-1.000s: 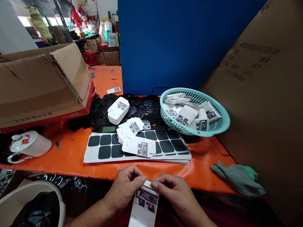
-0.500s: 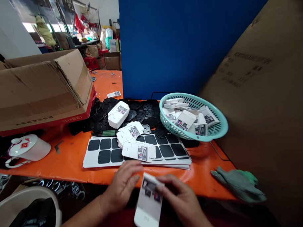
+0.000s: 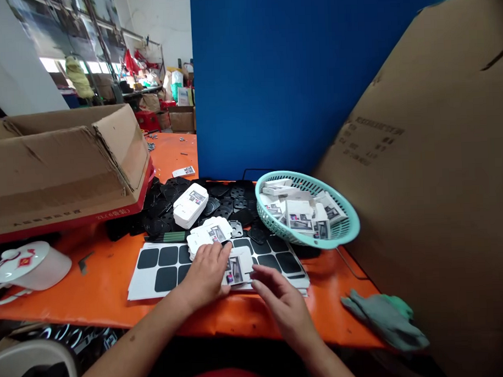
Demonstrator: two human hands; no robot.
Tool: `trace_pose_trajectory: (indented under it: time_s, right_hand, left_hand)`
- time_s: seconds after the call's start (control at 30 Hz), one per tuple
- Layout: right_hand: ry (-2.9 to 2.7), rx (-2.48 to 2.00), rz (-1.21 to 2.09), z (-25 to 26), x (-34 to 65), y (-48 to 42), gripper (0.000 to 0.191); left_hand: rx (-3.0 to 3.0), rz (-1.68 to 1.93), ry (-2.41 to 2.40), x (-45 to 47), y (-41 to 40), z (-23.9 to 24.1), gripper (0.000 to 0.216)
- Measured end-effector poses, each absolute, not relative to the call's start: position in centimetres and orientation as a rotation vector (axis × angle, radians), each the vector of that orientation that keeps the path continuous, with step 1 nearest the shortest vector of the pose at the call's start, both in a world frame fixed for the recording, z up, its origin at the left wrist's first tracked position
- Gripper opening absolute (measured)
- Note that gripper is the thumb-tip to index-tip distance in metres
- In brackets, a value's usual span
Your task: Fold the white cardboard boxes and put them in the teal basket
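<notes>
My left hand [image 3: 207,273] lies on the sheet of black pads [image 3: 166,271], its fingers closed on the left edge of a flat white printed card [image 3: 238,267]. More such cards [image 3: 207,234] are fanned out just behind it, and a thicker stack [image 3: 190,204] sits further back. To the right of the card my right hand [image 3: 280,300] hovers over the table's front edge, fingers spread and holding nothing. A teal basket [image 3: 347,230] at the right holds several folded white boxes [image 3: 300,215].
Black plastic parts [image 3: 227,197] are heaped behind the cards. An open cardboard box [image 3: 61,162] stands at the left, with a white lidded cup [image 3: 29,268] lying in front. A blue panel [image 3: 280,77] and a leaning cardboard sheet [image 3: 432,171] close off the back and right. A green glove [image 3: 383,316] lies at the front right.
Both hands have moved up from below the table edge onto the table. The white box they held is no longer in either hand. The left hand now grips a flat card.
</notes>
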State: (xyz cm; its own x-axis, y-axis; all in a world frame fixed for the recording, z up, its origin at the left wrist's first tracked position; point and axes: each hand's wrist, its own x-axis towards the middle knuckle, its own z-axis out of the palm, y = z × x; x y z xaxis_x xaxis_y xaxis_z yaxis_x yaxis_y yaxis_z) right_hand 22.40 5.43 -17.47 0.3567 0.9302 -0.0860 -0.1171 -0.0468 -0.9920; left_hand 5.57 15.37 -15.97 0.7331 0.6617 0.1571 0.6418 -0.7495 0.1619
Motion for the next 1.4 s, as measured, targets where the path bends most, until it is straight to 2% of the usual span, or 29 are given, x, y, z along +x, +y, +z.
trace_pose_trajectory:
  time_s: [0.13, 0.3, 0.47, 0.57, 0.63, 0.73, 0.83, 0.93, 1.0, 1.13, 1.23, 1.3, 1.4]
  right_hand:
    - [-0.899, -1.381, 0.997, -18.2, 20.8, 5.0, 0.05]
    - [-0.842, -1.352, 1.154, -18.3, 20.7, 4.8, 0.048]
    - [-0.749, -1.368, 1.323, -16.9, 21.1, 4.0, 0.039]
    - [-0.782, -1.322, 1.525, -16.3, 21.0, 3.4, 0.036]
    - [-0.861, -1.325, 1.536, -16.0, 20.9, 3.1, 0.03]
    - [-1.234, -1.339, 1.279, -15.6, 21.1, 3.0, 0.017]
    - [-1.583, -1.334, 0.916, -15.5, 22.0, 2.8, 0.012]
    - [-1.511, -1.393, 0.501, -16.7, 23.2, 2.1, 0.023]
    - [-1.396, -1.417, 0.389, -18.0, 23.7, 1.4, 0.025]
    - [-1.231, -1.414, 0.73, -20.5, 23.4, 0.0, 0.015]
    - [-1.048, -1.401, 1.064, -21.3, 22.5, -0.9, 0.022]
    - [-0.922, -1.371, 1.175, -21.4, 21.9, -1.2, 0.029]
    - [-0.811, -1.313, 1.23, -21.0, 21.5, -1.5, 0.035]
  left_hand:
    - [3.036, 0.584, 1.07, 5.0, 12.6, -16.7, 0.083]
    - [3.202, 0.759, 1.04, 4.8, 10.7, -16.7, 0.061]
    - [3.24, 0.931, 0.939, 4.8, 9.7, -16.2, 0.043]
    - [3.181, 1.007, 0.848, 4.9, 9.0, -16.3, 0.04]
    - [3.092, 1.036, 0.821, 5.0, 8.5, -16.7, 0.038]
    - [2.775, 0.984, 0.829, 5.2, 7.7, -17.6, 0.025]
    - [2.266, 0.84, 0.856, 5.5, 6.8, -18.0, 0.017]
    - [1.673, 0.723, 0.923, 5.8, 5.8, -17.9, 0.025]
    - [1.354, 0.662, 0.904, 5.9, 5.1, -18.3, 0.037]
    - [1.172, 0.595, 0.777, 5.7, 3.7, -20.2, 0.052]
    - [1.139, 0.678, 0.76, 5.4, 3.1, -21.3, 0.054]
    - [1.067, 0.737, 0.748, 5.2, 3.0, -21.5, 0.059]
    - [1.088, 0.651, 0.716, 4.7, 3.2, -21.2, 0.047]
